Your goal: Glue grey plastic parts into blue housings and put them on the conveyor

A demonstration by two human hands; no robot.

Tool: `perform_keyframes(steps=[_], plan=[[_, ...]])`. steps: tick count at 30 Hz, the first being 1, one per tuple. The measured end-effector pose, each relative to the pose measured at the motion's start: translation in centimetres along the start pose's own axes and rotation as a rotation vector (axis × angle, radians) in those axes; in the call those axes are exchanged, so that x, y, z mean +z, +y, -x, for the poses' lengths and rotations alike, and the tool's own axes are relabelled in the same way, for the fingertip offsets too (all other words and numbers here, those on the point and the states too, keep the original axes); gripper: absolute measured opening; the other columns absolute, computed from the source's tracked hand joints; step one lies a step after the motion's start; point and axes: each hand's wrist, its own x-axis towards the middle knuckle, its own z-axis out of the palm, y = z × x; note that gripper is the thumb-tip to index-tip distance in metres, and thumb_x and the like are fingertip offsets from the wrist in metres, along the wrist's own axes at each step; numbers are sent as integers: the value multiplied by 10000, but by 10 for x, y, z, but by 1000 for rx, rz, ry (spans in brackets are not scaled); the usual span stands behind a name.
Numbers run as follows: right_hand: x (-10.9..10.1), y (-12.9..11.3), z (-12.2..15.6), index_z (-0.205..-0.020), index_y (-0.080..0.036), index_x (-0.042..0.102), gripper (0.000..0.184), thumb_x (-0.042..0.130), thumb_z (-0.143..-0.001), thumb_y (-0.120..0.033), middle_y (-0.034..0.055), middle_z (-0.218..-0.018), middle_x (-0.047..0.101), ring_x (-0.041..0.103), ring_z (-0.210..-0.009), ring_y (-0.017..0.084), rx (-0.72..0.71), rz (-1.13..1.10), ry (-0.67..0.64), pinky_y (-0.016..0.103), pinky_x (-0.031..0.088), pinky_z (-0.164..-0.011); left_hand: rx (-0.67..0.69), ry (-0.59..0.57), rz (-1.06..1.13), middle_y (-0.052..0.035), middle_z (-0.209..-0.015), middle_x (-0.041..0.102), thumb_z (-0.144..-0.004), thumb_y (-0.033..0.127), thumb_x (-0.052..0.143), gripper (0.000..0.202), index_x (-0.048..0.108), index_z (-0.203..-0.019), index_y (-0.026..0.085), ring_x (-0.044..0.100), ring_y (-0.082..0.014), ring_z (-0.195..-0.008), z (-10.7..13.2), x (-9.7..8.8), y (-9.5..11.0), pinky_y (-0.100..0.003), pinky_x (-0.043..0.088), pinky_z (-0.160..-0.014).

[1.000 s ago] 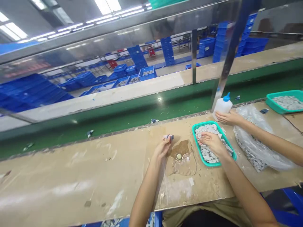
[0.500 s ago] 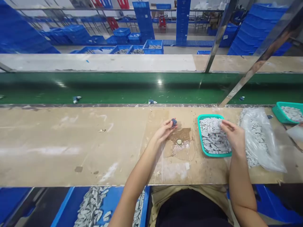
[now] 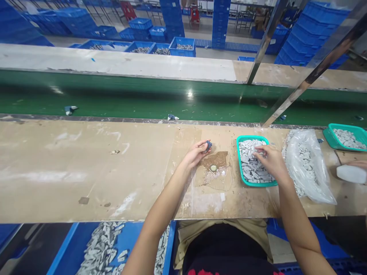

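Observation:
My left hand (image 3: pixel 197 152) is closed, pinching a small dark blue piece (image 3: pixel 209 145) at its fingertips above the table. Its exact kind is too small to make out. My right hand (image 3: pixel 271 158) reaches over a turquoise plastic basket (image 3: pixel 242 176) full of flat white-grey pieces (image 3: pixel 255 172). The thumb and index finger are drawn together right at the pieces; whatever lies between them blends with the pile. Between my hands, a small round pale disc (image 3: pixel 213 168) rests on a wet-looking brown patch of the table.
A clear plastic bag (image 3: pixel 311 172) of pieces lies right of the basket, near a second turquoise basket (image 3: pixel 332 141). Another person's hand (image 3: pixel 357 164) is at a white container (image 3: pixel 351 173). Beyond runs a green conveyor belt (image 3: pixel 129 91) carrying small blue-white pieces (image 3: pixel 172 117), with a slanted metal post (image 3: pixel 298 89) nearby.
My right hand has moved left and inward over the basket. My left hand keeps hold of the dark blue piece. The belt pieces have shifted left, and the camera view has tilted slightly.

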Motion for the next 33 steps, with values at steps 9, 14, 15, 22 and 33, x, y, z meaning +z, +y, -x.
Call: perform_keyframes(steps=[9,14,15,22,33], plan=[[17,-15,7,-1083,-179,724,294,564,-855,-275,116,-959,675,620,-967,303,-27,130,-134,441,491,-882,-10,0,-34,-53,-819,727,-805,46,710,205,728,-1002,100,690,-111,-726,2,1,2,-245,567,-822],[10,-23,7,-933,-213,658,180,561,-864,-347,83,-919,703,647,-897,263,-49,-61,-59,423,518,-842,-29,-85,-18,-92,-868,752,-830,57,696,190,717,-1015,93,721,-153,-789,8,7,-1,-320,567,-919],[9,-27,8,-957,-213,653,201,573,-869,-375,72,-891,702,655,-846,244,-24,-120,-50,406,531,-810,-31,-100,-14,-95,-868,753,-834,59,692,187,718,-1016,94,723,-161,-790,9,7,-1,-338,564,-934],[7,-61,11,-984,-233,734,331,653,-859,-529,58,-893,725,696,-727,194,79,-648,-165,339,587,-681,-38,-158,35,-96,-858,748,-823,55,711,159,702,-976,99,730,-176,-777,12,9,-2,-368,554,-955],[49,-100,6,-1050,-231,798,448,712,-802,-594,67,-812,749,683,-655,207,44,-638,-256,371,587,-650,-28,-296,71,-81,-846,732,-871,81,661,136,678,-1003,109,738,-167,-804,19,11,1,-312,557,-891]])
